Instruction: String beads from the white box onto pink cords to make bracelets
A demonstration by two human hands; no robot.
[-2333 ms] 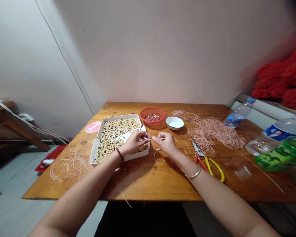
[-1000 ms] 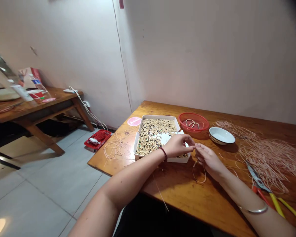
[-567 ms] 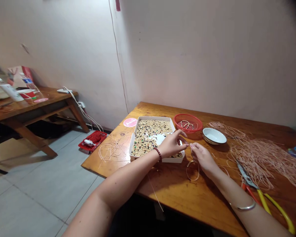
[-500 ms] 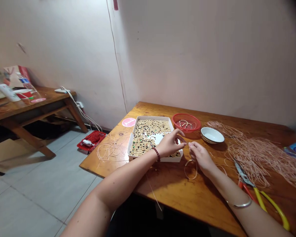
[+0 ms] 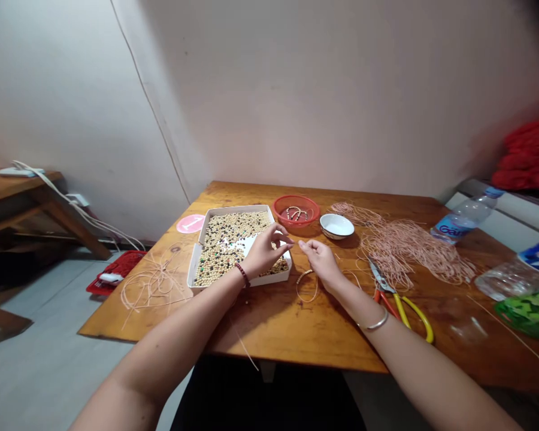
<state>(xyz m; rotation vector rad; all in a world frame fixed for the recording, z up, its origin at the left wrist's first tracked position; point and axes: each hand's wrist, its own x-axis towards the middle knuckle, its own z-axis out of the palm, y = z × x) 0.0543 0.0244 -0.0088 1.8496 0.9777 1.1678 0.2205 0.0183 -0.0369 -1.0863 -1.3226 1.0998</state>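
My left hand (image 5: 264, 254), a dark bead bracelet at its wrist, reaches over the right side of a white box (image 5: 193, 263) of small beads (image 5: 227, 230). Its thumb and index finger meet at the tips; whatever is between them is too small to make out. Just to the right, the fingers of my right hand (image 5: 322, 262) are pinched on a thin cord. From this hand a beaded cord (image 5: 304, 275) hangs down in a loop over the wooden table. The fingertips of both hands are close together.
Behind stand a red basket (image 5: 276, 209) with beaded strands and a white bowl (image 5: 336, 224). Right are a pink cord bundle (image 5: 408, 245), yellow-and-red-handled pliers (image 5: 388, 290) and plastic bottles (image 5: 469, 215). Loose cords (image 5: 148, 284) and a pink disc (image 5: 190, 224) lie left.
The view has swung to the right, bringing the bottles and a red pile into sight. My left index fingertip has come down to the thumb; my right hand keeps its pinch.
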